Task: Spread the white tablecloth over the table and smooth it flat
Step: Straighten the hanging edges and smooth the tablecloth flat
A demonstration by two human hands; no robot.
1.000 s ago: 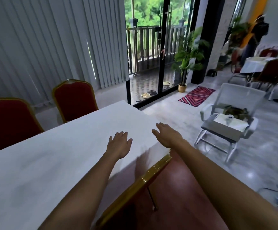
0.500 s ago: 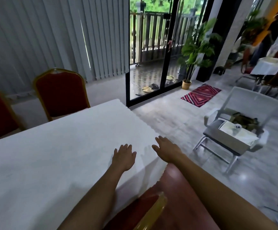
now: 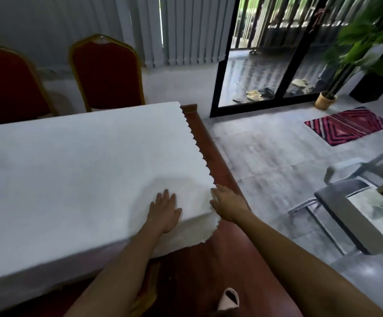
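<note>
Your left hand (image 3: 164, 210) flat, fingers spread, on white tablecloth (image 3: 83, 170) near worktop (image 3: 211, 145) corner; right hand (image 3: 228, 202) open, touching scalloped edge.

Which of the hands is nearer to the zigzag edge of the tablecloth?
The right hand: its fingers meet the tablecloth's zigzag edge near the corner. The left hand lies flat on the cloth, further in from it.
</note>
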